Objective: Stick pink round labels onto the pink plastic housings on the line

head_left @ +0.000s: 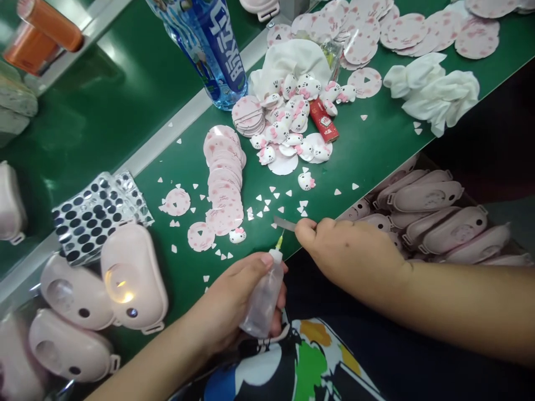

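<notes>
My left hand [238, 289] is wrapped round a translucent squeeze bottle [263, 301] with a thin yellow-green needle tip [280, 240] pointing up. Between the thumb and fingers of my right hand [345, 248] is a flat, narrow grey metal blade [285, 224]; its exact kind is unclear. The blade's end lies just above the needle tip. Beyond the hands, a white cat-face piece with a pink bow [237, 235] lies beside an overlapping row of pink patterned discs [224, 178]. Another cat-face piece [306, 180] lies farther right, among small white triangles.
A heap of cat-face pieces [288, 120], a red packet [324, 121], a blue-labelled bottle [217, 55] and a white cloth [434, 89] are on the green table [167, 156]. Sheets of black dots [100, 214] and pink cases [134, 278] stand left; more cases [451, 223] fill a box at right.
</notes>
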Available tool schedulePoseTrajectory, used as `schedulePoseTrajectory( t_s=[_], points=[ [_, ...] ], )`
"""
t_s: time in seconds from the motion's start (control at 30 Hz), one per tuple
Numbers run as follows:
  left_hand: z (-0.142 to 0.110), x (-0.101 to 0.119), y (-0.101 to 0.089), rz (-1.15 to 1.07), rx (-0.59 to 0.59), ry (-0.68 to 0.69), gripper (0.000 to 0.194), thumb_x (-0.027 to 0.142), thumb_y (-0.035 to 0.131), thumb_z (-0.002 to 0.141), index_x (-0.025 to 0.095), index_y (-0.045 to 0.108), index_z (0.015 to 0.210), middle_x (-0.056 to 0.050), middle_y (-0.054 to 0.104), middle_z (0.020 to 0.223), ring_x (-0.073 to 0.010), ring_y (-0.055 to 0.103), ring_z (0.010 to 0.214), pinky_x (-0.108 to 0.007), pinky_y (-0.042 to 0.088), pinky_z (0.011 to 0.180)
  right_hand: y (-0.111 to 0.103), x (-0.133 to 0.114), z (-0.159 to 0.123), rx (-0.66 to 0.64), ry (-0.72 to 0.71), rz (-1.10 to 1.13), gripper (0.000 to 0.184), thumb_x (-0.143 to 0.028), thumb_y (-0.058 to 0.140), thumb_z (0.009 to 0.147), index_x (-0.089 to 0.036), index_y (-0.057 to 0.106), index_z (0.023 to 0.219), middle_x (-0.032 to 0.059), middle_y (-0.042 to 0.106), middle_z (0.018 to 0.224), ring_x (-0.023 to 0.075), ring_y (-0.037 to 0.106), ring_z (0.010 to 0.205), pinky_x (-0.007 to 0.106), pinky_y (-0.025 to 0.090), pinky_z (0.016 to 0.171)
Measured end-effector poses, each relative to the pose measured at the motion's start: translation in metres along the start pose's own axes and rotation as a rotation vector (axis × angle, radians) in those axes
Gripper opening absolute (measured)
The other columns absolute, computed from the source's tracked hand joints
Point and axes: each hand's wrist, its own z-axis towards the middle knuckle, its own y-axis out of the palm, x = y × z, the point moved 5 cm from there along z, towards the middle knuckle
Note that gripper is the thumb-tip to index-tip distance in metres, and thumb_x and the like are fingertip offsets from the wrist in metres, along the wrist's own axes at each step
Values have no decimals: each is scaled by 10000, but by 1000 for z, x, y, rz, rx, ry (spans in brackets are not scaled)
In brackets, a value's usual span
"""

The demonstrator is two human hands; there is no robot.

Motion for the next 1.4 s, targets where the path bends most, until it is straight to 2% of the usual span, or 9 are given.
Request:
schedulePoseTrajectory(
  t_s=[0.23,0.43,0.6,0.7,0.77,0.87,1.03,1.23,1.4],
  points=[
    [-1,2,-1,-6,-80,61,382,536,599,783,179,578,917,-12,624,630,-129,581,413,-213,457,383,0,8,-13,65,-43,161,94,-120,468,770,-199,519,771,-3,472,523,179,535,420,261,147,413],
    [-4,4,0,-69,-156,85,315,466,576,793,172,591,904,-56,676,713,-158,625,481,-237,478,427,-13,8,-25,236,-59,220,213,-161,466,827,-154,581,1007,1,547,593,159,512,448,290,218,438],
    [-4,9,6,-191,-328,125,303,421,586,743,131,628,821,-61,660,638,-168,660,541,-243,515,518,-29,2,-18,347,-90,288,256,-187,419,888,-164,557,1103,-4,530,639,163,462,505,311,258,493],
    [-4,10,8,-258,-409,190,346,478,557,790,151,639,867,-41,660,635,-177,672,527,-258,530,510,-39,-1,-8,418,-99,329,270,-181,370,915,-151,563,1101,28,545,710,173,462,581,306,264,512],
    [-4,11,9,-249,-439,249,378,508,510,832,155,640,860,-45,657,599,-158,641,460,-255,521,473,-45,-1,-1,442,-91,370,287,-259,349,951,-135,575,1076,48,537,737,185,468,627,302,269,520],
    [-7,14,11,-190,-441,333,491,554,478,842,111,638,703,-49,611,527,-117,581,398,-235,509,462,-51,-1,6,438,-80,481,410,-417,286,979,-141,587,1025,51,515,745,191,454,645,301,283,534],
    [-10,21,9,-157,-403,436,532,586,526,806,87,657,674,-51,595,554,-109,573,422,-201,470,419,-62,-4,11,375,-39,645,355,-372,276,982,-190,569,897,28,494,751,171,443,642,292,294,570],
    [-14,27,2,-93,-317,622,386,483,570,834,113,654,762,-38,613,614,-88,570,470,-165,433,434,-70,-3,16,475,8,509,321,-388,328,971,-202,559,846,18,464,719,161,401,602,278,246,536],
    [-22,25,1,-132,-307,642,257,418,625,818,165,615,864,-18,637,701,-86,584,518,-177,457,472,-71,23,20,505,207,412,328,-375,326,977,-170,561,875,33,470,732,168,426,628,279,259,539]
  ],
)
